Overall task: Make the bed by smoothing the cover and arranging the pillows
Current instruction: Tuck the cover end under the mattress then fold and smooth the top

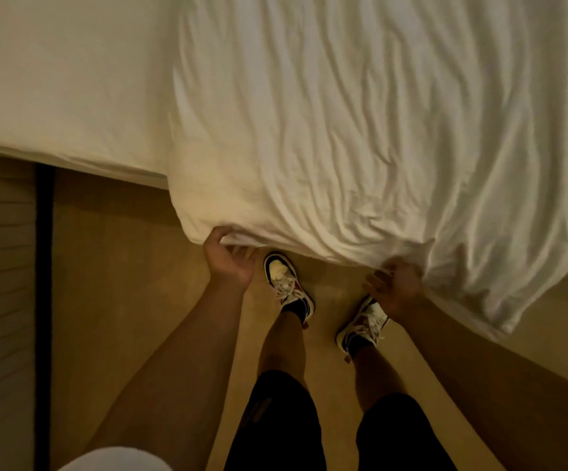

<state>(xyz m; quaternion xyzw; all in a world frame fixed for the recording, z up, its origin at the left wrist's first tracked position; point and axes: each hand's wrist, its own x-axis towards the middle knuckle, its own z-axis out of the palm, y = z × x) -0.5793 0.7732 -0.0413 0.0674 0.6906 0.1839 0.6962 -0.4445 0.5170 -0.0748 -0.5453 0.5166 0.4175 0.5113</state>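
**Cover gripped at its edge, smoothing barely begun**

The white cover (360, 130) hangs off the bed's side, heavily creased above and beyond both hands. The left hand (230, 260) curls closed around its hem; the right hand (396, 283) clutches a bunched fold of the same edge. Beyond the left hand, the bare sheet (65, 79) lies uncovered. No pillows are in view. Judged from this, pulling flat and pillow arranging remain.

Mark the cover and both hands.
cover (360, 130), head view, wrinkled middle.
left hand (230, 261), head view, back of hand at the cover's edge.
right hand (396, 283), head view, knuckles gripping the hem.
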